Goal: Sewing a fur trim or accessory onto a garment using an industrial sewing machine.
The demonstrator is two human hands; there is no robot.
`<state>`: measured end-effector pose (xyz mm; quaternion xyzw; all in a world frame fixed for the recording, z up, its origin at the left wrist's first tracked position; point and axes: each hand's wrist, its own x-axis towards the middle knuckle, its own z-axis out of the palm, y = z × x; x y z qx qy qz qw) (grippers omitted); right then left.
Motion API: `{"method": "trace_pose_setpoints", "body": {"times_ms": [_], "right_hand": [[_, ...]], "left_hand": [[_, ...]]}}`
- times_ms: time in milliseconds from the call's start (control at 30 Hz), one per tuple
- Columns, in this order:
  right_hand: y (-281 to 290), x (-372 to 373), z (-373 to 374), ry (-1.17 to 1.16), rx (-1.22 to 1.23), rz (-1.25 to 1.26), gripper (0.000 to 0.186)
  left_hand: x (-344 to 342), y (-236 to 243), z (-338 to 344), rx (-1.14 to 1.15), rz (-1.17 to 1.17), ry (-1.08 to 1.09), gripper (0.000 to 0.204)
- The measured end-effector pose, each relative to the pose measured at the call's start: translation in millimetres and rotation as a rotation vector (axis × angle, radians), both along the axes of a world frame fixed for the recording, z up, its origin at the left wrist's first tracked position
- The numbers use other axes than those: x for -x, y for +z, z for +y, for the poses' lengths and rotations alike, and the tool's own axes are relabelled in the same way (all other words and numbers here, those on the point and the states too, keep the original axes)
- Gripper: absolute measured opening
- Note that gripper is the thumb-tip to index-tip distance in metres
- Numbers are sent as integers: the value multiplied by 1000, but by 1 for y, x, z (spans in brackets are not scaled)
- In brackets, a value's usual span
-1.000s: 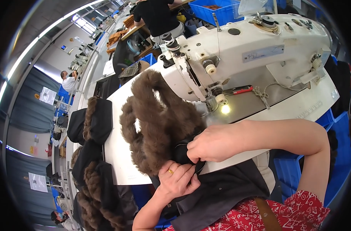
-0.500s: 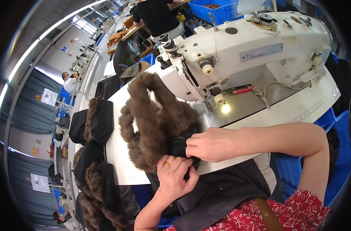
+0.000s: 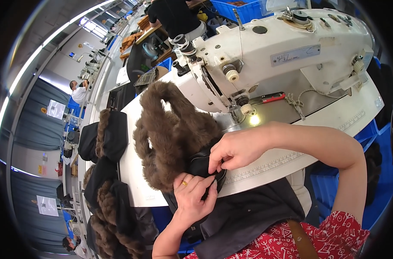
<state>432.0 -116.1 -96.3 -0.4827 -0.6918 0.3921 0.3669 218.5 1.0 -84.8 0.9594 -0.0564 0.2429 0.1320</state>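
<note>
Black cloth piece (image 3: 199, 165), fur-trimmed, on worktop (image 3: 134, 177); left hand (image 3: 194, 198) clasping near end, right hand (image 3: 237, 151) narrow against it, grip unclear; brown fur (image 3: 166, 129) beyond both

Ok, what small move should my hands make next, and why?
Perhaps smooth the black fabric beside the brown fluffy fur with your right hand, left hand steadying: it looks folded between them, and lies short of the bright spot under the white sewing machine.

Left hand (image 3: 194, 196), right hand (image 3: 237, 151) beside, fingers (image 3: 214, 160) curled
</note>
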Motion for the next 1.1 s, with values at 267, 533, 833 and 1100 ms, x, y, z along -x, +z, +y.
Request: {"method": "trace_pose_setpoints", "body": {"times_ms": [267, 533, 833, 1100], "right_hand": [[5, 4, 2, -3, -45, -120, 22], [12, 4, 5, 31, -19, -166, 21], [12, 3, 10, 47, 16, -207, 18], [-4, 2, 7, 88, -149, -171, 14]], "left_hand": [[1, -3, 0, 5, -22, -9, 15], [2, -3, 1, -11, -26, 7, 16], [-1, -3, 0, -24, -32, 0, 16], [1, -5, -3, -38, -25, 15, 15]]}}
